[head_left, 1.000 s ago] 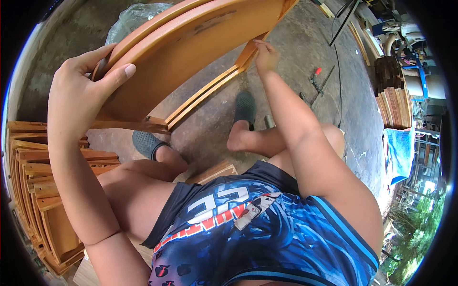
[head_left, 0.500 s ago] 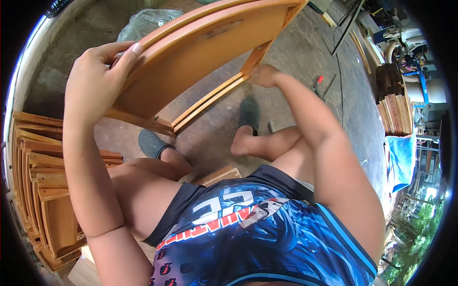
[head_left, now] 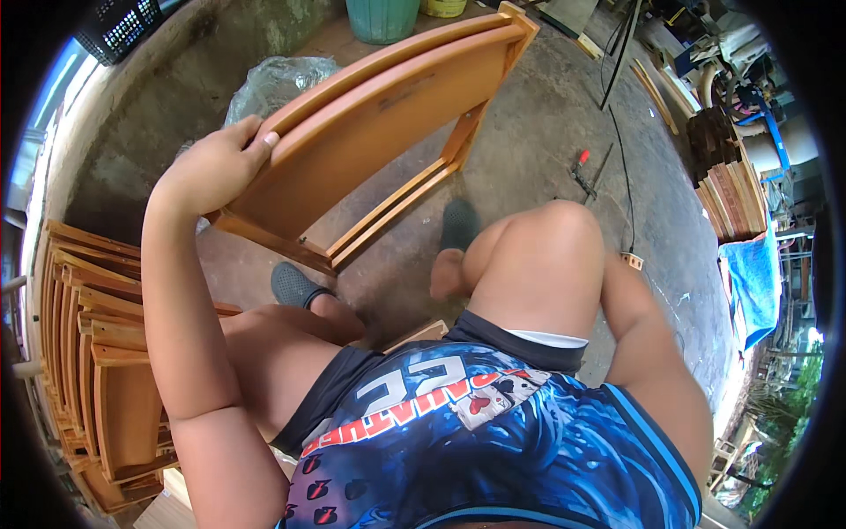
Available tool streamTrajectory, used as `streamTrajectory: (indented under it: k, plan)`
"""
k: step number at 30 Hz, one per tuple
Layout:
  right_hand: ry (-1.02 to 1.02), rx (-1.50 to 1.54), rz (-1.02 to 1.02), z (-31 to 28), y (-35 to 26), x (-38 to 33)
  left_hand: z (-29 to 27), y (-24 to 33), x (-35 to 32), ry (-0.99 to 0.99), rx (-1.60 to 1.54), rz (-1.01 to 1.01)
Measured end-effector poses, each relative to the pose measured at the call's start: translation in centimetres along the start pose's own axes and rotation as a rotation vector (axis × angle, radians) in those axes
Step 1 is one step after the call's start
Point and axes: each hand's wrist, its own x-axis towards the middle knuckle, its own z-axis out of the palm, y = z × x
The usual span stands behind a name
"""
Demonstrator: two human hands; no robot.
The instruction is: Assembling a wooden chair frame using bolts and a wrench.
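Let go of the wooden frame (head_left: 370, 132) with the right hand, now out of sight; drew the right knee (head_left: 560, 234) up to right of centre; dropped the right forearm (head_left: 630, 286) behind it; brought a green bucket (head_left: 383, 19) and yellow bucket (head_left: 443, 7) into fuller view at top centre, likewise a black basket (head_left: 116, 31) at upper left

Lettering stands on the blue shirt (head_left: 564, 441), about its playing-card print (head_left: 498, 397). Left of that print runs a slanting line of red capitals (head_left: 379, 421) edged in white; also left of it, just above the red line, are large white characters (head_left: 414, 381). The print itself bears a red heart (head_left: 478, 406). Below and left of it, small dark-and-red signs (head_left: 326, 513) repeat. Well above it, a dark mark (head_left: 407, 95) on the wooden panel (head_left: 379, 141) is unreadable.
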Motion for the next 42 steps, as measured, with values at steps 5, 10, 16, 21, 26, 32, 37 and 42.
streamTrajectory:
  k: [5,10,16,21,26,32,37,42]
  plan:
    - [-0.122,0.655,0.097,12.1,4.2,-2.3,0.3,1.6,-1.1,-0.051,-0.038,0.065]
    - [-0.01,0.796,0.044,13.7,6.0,-2.2,1.1,3.2,-1.7,0.084,0.241,-0.016]
    - [0.382,0.469,-0.243,3.6,5.3,-1.9,1.4,3.8,-2.4,0.14,0.337,-0.061]
    - [0.812,0.018,-0.576,-5.6,-4.7,-5.5,1.7,3.5,-2.5,0.131,0.337,-0.099]
    - [0.71,0.011,-0.71,-6.2,-11.6,-8.5,1.6,2.7,-1.5,0.153,0.365,-0.094]
    - [0.368,0.215,-0.343,-6.0,-9.1,-6.9,1.3,0.8,0.5,0.179,0.329,-0.059]
    - [0.292,0.183,-0.349,-5.4,-8.2,-6.1,1.2,-0.5,1.7,0.206,0.301,-0.033]
    - [0.393,0.361,-0.394,-6.8,-14.6,-6.5,1.2,-0.5,1.7,0.119,0.242,0.005]
